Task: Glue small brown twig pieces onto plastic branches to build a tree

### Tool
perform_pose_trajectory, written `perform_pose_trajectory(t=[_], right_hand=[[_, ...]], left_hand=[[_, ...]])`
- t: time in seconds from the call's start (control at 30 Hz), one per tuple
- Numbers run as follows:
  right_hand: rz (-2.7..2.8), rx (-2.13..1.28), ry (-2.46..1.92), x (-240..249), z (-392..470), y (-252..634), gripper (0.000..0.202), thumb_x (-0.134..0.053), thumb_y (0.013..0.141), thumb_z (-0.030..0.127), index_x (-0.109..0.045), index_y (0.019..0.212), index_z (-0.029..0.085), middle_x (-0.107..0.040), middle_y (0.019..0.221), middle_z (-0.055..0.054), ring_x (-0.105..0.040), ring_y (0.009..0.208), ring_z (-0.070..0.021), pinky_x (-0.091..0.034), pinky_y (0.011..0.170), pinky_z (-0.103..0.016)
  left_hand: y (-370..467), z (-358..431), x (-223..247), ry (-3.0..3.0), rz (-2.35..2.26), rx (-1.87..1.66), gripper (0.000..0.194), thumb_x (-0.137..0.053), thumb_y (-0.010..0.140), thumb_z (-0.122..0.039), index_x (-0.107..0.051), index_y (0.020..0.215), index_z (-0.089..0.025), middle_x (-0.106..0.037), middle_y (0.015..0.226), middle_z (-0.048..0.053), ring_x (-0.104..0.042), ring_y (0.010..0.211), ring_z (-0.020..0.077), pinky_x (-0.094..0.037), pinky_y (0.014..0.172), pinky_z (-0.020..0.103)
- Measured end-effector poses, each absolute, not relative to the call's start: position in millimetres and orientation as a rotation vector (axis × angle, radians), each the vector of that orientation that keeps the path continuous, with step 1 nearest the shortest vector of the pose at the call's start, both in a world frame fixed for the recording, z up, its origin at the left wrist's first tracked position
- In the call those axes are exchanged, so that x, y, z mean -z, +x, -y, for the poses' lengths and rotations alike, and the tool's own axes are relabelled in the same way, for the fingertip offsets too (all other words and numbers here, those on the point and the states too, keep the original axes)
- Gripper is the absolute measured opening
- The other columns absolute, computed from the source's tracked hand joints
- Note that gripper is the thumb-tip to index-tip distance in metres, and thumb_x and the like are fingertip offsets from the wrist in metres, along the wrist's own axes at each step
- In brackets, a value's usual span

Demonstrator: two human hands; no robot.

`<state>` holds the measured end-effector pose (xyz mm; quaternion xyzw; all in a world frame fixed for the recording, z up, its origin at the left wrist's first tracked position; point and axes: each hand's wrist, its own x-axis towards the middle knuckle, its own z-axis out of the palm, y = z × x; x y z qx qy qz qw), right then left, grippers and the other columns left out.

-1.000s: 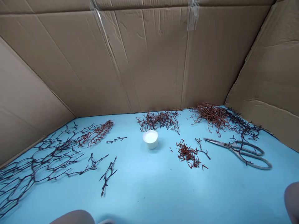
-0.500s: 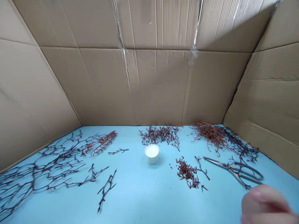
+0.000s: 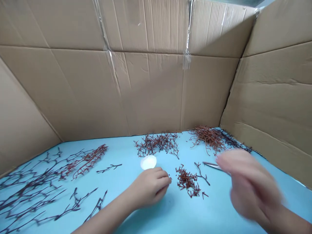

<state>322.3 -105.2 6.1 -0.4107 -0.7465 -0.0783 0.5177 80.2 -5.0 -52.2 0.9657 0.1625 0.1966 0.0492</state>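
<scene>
Curled fingers close the left hand (image 3: 154,188) into a narrow, loose bend just beside the white cup (image 3: 148,162); whether they hold anything, I cannot tell. Motion blur smears the right hand (image 3: 251,185), so its grip cannot be told either; it covers most of the scissors (image 3: 214,166), leaving slim metal blades in view.

Between the hands lies a pile of short, reddish-brown clippings (image 3: 187,180), many forked, with a thin forked twig (image 3: 202,175) beside it. Behind the cup spreads a brittle-looking, tangled heap (image 3: 157,144); farther right, wiry red stems (image 3: 208,138) meet darker sprigs (image 3: 231,140). Dark, netlike branches (image 3: 36,185) fan out on the left, next to a redder spray (image 3: 94,159).

Smooth blue covers the tabletop (image 3: 204,219), with creased cardboard walls (image 3: 151,97) around it. The left hand hides the cup's lower part, the left forearm overlaps a dark twig (image 3: 99,204), and the frame cuts off the netlike branches.
</scene>
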Motion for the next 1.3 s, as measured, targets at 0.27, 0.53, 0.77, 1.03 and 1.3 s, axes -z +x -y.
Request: perform_pose_trajectory(t=[0.27, 0.53, 0.77, 1.03, 1.3], right_hand=[[2.082, -0.216, -2.204, 63, 44, 351, 0.014, -0.058, 0.069, 0.032, -0.058, 0.072, 0.019, -0.062, 0.066, -0.008, -0.057, 0.062, -0.025, -0.028, 0.05, -0.027], [2.014, -0.46, -2.002, 74, 26, 361, 0.008, -0.051, 0.069, 0.014, -0.055, 0.067, 0.021, -0.058, 0.06, 0.0, -0.05, 0.054, -0.0152, -0.024, 0.048, -0.023], [1.883, -0.607, -1.553, 60, 10, 300, 0.005, -0.045, 0.078, 0.021, -0.041, 0.075, 0.021, -0.053, 0.071, 0.003, -0.051, 0.067, -0.0118, -0.037, 0.057, -0.019], [1.813, -0.787, -1.304, 73, 16, 269, 0.011, -0.051, 0.076, 0.02, -0.04, 0.074, 0.021, -0.051, 0.067, 0.004, -0.046, 0.058, -0.0106, -0.036, 0.052, -0.02], [1.876, -0.911, -1.265, 71, 15, 274, 0.013, -0.059, 0.07, 0.02, -0.053, 0.082, 0.02, -0.058, 0.073, 0.002, -0.053, 0.065, -0.0128, -0.04, 0.058, -0.022]], left_hand=[[121, 11, 84, 2.913, -0.361, -0.274, 0.031, -0.039, 0.081, -0.019, -0.049, 0.111, -0.023, -0.06, 0.093, 0.007, -0.053, 0.078, 0.0211, -0.04, 0.066, 0.032], [107, 1, 104, 2.081, -0.786, -0.673, 0.037, -0.039, 0.085, -0.029, -0.039, 0.122, -0.023, -0.056, 0.092, 0.005, -0.049, 0.077, 0.0174, -0.039, 0.07, 0.03], [125, 1, 107, 1.229, -0.831, -0.842, 0.034, -0.058, 0.072, -0.041, -0.062, 0.095, -0.016, -0.053, 0.073, 0.002, -0.046, 0.06, 0.0123, -0.036, 0.055, 0.024], [123, -1, 105, 0.969, -0.788, -0.96, 0.035, -0.069, 0.061, -0.042, -0.064, 0.08, -0.013, -0.053, 0.067, 0.002, -0.047, 0.06, 0.0106, -0.039, 0.057, 0.025], [120, 3, 98, 0.949, -0.845, -1.07, 0.026, -0.072, 0.059, -0.036, -0.064, 0.07, -0.014, -0.055, 0.06, -0.001, -0.048, 0.058, 0.0103, -0.038, 0.06, 0.024]])
